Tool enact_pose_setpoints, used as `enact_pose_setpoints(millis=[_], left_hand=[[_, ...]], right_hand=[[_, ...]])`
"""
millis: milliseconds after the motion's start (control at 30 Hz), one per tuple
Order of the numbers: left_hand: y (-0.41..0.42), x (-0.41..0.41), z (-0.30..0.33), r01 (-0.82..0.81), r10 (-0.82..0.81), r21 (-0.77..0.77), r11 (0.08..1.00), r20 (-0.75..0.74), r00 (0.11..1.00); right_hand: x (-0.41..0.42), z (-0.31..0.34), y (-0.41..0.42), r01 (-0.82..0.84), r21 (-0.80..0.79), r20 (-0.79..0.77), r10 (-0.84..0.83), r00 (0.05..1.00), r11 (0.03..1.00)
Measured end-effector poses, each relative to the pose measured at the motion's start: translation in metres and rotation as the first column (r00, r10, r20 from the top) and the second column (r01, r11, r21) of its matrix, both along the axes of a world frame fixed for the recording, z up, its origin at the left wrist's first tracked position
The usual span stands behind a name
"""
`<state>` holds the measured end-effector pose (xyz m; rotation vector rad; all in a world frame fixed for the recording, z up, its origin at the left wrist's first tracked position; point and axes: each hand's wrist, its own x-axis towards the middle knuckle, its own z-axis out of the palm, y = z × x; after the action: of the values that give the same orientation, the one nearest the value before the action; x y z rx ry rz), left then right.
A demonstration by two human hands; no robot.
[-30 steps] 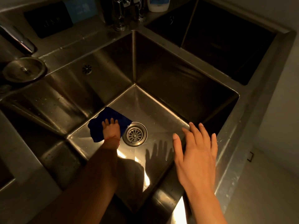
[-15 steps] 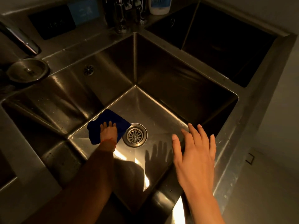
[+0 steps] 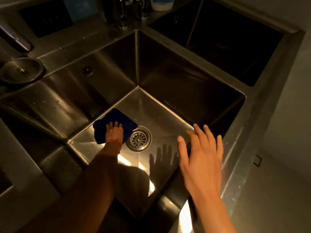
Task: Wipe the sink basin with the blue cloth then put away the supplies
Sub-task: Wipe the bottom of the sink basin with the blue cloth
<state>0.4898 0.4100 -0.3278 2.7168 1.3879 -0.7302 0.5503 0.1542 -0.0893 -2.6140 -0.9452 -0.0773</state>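
The blue cloth (image 3: 116,119) lies flat on the floor of the steel sink basin (image 3: 161,118), just left of the round drain (image 3: 138,138). My left hand (image 3: 114,133) reaches down into the basin and presses on the cloth with straight fingers. My right hand (image 3: 201,154) hovers above the basin's near right edge, fingers spread and relaxed, holding nothing. Its shadow falls on the basin floor beside the drain.
A second, dark basin (image 3: 235,36) lies at the back right. A round metal stopper (image 3: 21,70) rests on the left ledge beside a faucet spout (image 3: 15,39). A white bottle (image 3: 159,3) and tap fittings (image 3: 122,14) stand at the back. Floor lies to the right.
My left hand and the cloth stay beside the drain with only a slight shift. The right hand holds its place over the edge.
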Motion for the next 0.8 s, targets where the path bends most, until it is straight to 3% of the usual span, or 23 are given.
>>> enact_pose_setpoints(millis=[367,800], left_hand=[[0.001,0.027,0.005,-0.021,0.021,-0.014,1.0,0.027,0.999],[0.011,0.021,0.007,0.192,-0.194,-0.033,0.981,-0.076,0.978]], right_hand=[[0.0,-0.003,0.002,0.022,-0.014,0.025,-0.021,0.999,1.0],[0.0,0.0,0.002,0.023,0.003,-0.008,-0.023,1.0,1.0]])
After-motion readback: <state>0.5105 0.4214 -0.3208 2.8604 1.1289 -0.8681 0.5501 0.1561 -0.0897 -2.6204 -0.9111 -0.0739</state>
